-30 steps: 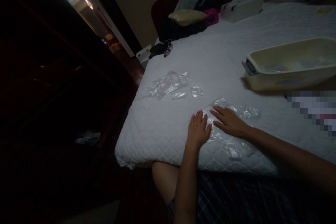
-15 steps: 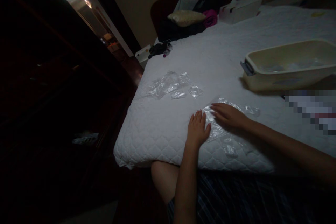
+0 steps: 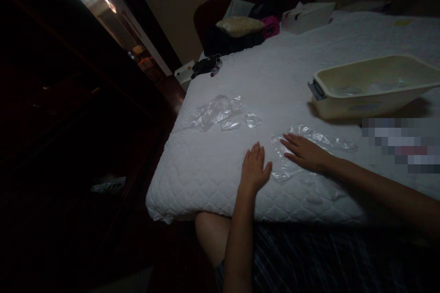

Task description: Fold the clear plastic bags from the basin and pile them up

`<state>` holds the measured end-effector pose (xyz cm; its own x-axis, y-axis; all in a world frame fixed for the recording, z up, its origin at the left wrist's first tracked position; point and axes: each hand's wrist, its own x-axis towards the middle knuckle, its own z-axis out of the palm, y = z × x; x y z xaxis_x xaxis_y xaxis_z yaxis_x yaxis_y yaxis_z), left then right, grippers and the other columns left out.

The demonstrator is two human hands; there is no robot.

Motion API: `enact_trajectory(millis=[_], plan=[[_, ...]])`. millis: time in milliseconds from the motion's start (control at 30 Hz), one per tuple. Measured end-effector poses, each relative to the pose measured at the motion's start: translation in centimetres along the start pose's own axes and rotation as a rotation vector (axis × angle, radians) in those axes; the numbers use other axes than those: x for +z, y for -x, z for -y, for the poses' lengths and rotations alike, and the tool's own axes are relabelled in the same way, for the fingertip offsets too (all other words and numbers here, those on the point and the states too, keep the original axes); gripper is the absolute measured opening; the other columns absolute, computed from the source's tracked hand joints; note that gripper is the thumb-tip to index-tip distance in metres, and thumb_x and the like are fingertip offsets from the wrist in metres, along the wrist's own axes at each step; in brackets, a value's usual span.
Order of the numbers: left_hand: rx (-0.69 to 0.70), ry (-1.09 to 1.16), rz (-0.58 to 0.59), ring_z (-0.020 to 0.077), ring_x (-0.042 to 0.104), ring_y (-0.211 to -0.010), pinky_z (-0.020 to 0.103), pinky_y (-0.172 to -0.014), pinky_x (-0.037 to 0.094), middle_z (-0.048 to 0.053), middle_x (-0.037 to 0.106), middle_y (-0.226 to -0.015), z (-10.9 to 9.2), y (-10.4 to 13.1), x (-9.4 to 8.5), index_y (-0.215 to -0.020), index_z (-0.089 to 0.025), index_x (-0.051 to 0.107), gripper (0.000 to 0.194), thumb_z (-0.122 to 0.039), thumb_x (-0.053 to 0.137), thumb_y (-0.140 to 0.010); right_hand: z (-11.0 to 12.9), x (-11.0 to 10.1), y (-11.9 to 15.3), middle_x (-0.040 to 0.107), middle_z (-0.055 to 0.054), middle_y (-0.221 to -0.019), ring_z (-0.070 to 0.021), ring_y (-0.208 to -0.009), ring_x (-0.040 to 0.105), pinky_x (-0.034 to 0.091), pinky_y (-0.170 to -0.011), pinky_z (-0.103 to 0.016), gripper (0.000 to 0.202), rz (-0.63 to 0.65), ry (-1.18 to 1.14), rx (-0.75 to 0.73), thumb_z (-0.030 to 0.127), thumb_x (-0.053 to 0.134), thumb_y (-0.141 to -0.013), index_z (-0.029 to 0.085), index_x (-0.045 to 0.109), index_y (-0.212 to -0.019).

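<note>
A clear plastic bag (image 3: 283, 175) lies spread on the white quilted bed (image 3: 206, 169). My right hand (image 3: 304, 152) rests on it with fingers stretched out, covering part of the plastic. Just left of the bag, my left hand (image 3: 255, 169) lies flat on the bed, fingers extended and thumb apart; whether its thumb touches the bag's edge I cannot tell. Farther away, a crumpled clear plastic bag (image 3: 218, 110) lies at the left, with two small folded plastic pieces (image 3: 252, 120) beside it. Neither hand grips anything.
A cream plastic bin (image 3: 364, 105) with a grey latch stands at the right, holding clear plastic. Toward the headboard are a pale pillow (image 3: 240, 26), a rolled magenta cloth (image 3: 271, 26) and a white box (image 3: 307, 17). Dark items (image 3: 205, 67) lie near the bed's left edge.
My right hand has slid slightly right over the plastic bag, which has shifted and spread toward the right. The gap between my hands is wider. The whole view has shifted slightly.
</note>
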<state>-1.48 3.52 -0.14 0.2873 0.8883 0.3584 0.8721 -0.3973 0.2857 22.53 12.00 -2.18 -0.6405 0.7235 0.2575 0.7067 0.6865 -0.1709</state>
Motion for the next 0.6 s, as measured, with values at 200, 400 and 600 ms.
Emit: enact_trajectory(millis=[200,400,600], plan=[[0.068,0.068,-0.026,0.0223,0.026,-0.144,0.048,-0.116,0.03,0.015,0.035,-0.151,0.2,0.3,-0.7,-0.141,-0.014,0.034,0.049,-0.028,0.04,-0.095,4.2,0.2,-1.3,0.04,-0.017,-0.147,-0.0307,-0.137,0.036,0.033,-0.109,-0.05,0.061,-0.008,-0.091,-0.127,0.054,0.039,-0.092,0.015,0.047,-0.139],[0.048,0.026,-0.026,0.023,0.045,-0.133,0.047,-0.112,0.037,0.014,0.054,-0.137,0.7,0.2,0.4,-0.132,-0.013,0.046,0.041,-0.025,0.044,-0.093,5.4,-0.9,-2.0,0.038,-0.017,-0.149,-0.0269,-0.136,0.037,0.037,-0.108,-0.046,0.06,0.013,-0.182,-0.14,0.051,0.034,-0.094,0.014,0.046,-0.139],[0.046,-0.066,-0.032,0.0242,0.046,-0.132,0.044,-0.112,0.038,0.015,0.053,-0.137,0.7,0.1,0.8,-0.128,-0.01,0.05,0.041,-0.03,0.046,-0.093,3.7,-1.4,-1.8,0.038,-0.014,-0.149,-0.0305,-0.139,0.032,0.023,-0.112,-0.056,0.063,0.069,-0.071,-0.1,0.057,0.036,-0.091,0.02,0.044,-0.141]])
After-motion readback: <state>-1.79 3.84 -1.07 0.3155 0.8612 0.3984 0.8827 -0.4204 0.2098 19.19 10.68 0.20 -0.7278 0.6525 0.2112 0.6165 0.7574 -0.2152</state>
